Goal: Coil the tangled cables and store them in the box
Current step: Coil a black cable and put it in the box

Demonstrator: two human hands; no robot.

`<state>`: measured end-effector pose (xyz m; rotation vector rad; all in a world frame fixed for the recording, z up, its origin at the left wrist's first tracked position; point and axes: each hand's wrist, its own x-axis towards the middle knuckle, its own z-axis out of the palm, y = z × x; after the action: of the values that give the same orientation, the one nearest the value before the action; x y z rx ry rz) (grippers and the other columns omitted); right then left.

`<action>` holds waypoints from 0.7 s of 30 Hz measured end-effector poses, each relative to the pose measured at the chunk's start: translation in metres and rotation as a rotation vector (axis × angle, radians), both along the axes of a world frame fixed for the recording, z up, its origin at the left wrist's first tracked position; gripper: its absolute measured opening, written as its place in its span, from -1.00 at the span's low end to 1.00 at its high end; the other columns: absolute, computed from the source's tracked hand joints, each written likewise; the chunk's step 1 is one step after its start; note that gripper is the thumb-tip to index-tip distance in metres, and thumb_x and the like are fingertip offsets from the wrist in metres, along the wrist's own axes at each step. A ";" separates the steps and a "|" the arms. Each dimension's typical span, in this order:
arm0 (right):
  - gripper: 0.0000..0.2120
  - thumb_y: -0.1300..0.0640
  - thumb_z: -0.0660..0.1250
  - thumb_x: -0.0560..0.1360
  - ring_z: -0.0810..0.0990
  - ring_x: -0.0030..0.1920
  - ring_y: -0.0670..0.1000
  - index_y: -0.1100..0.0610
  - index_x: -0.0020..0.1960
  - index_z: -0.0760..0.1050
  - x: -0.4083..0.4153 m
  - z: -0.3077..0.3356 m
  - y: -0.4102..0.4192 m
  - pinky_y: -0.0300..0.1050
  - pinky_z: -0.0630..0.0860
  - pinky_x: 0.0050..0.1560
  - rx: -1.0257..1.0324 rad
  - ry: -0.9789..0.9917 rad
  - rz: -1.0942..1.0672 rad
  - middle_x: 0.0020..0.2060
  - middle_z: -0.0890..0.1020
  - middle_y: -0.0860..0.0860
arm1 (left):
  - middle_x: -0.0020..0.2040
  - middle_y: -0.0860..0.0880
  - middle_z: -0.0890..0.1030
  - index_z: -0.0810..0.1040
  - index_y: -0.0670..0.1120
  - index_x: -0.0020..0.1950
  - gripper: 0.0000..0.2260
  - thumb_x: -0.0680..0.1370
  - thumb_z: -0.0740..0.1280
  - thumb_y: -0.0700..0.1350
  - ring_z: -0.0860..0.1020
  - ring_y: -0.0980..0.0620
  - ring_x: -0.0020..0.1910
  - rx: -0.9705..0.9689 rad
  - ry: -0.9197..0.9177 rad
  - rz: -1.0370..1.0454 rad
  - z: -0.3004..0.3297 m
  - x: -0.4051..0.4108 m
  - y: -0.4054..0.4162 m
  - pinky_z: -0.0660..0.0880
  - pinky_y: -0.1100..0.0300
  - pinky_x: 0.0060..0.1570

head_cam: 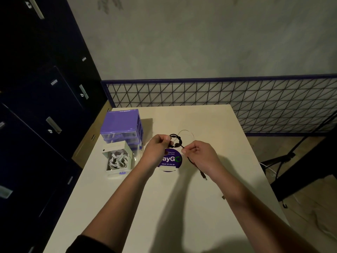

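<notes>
Dim tabletop (182,198): left hand (156,145) grips black cable (176,141) coil, right hand (198,154) pinches its tail; next, wrap toward open drawer (118,159) at nine o'clock.

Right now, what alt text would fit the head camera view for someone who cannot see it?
Two bare hands coil a black cable above a pale table: left hand grips the coil, right hand pinches the loose end. An open drawer holds white cables.
</notes>
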<state>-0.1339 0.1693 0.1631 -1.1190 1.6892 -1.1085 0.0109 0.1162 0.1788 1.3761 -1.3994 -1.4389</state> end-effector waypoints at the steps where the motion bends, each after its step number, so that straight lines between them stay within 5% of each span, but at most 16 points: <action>1: -0.92 0.21 0.41 0.48 0.45 -0.48 -0.21 0.12 -0.19 0.56 -0.001 0.000 0.000 -0.44 0.34 -0.45 -0.017 0.016 -0.024 -0.41 0.53 -0.07 | -0.14 0.00 0.59 0.49 -0.10 -0.05 -0.84 0.66 0.17 -0.10 0.56 0.08 -0.15 0.041 0.017 -0.046 0.004 0.000 0.001 0.50 0.28 -0.16; 7: -0.91 0.17 0.42 0.47 0.46 -0.43 -0.19 0.09 -0.21 0.56 -0.001 0.002 -0.002 -0.45 0.34 -0.42 -0.044 0.037 -0.083 -0.40 0.55 -0.10 | -0.19 -0.02 0.60 0.51 -0.03 -0.28 -0.63 0.59 0.18 0.18 0.55 0.02 -0.15 0.163 0.030 -0.190 0.013 0.003 0.003 0.46 0.17 -0.05; 14: -0.91 0.18 0.42 0.47 0.47 -0.38 -0.18 0.10 -0.21 0.57 -0.005 0.008 0.002 -0.48 0.34 -0.39 -0.052 0.101 -0.045 -0.37 0.55 -0.10 | -0.10 -0.08 0.58 0.49 -0.15 -0.11 -0.75 0.57 0.30 0.03 0.55 0.02 -0.12 0.204 0.064 -0.081 0.010 0.003 0.002 0.47 0.18 -0.04; 21: -0.94 0.14 0.44 0.46 0.45 -0.39 -0.21 0.10 -0.18 0.61 -0.008 0.013 0.000 -0.49 0.32 -0.36 -0.091 0.168 -0.080 -0.32 0.55 -0.10 | -0.12 0.01 0.64 0.45 -0.10 -0.24 -0.67 0.59 0.24 0.11 0.60 0.09 -0.11 0.183 -0.012 -0.099 0.012 0.004 0.003 0.45 0.18 -0.03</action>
<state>-0.1416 0.1698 0.1764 -1.2407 1.8432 -1.1796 0.0146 0.1194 0.1906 1.4476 -1.3881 -1.6603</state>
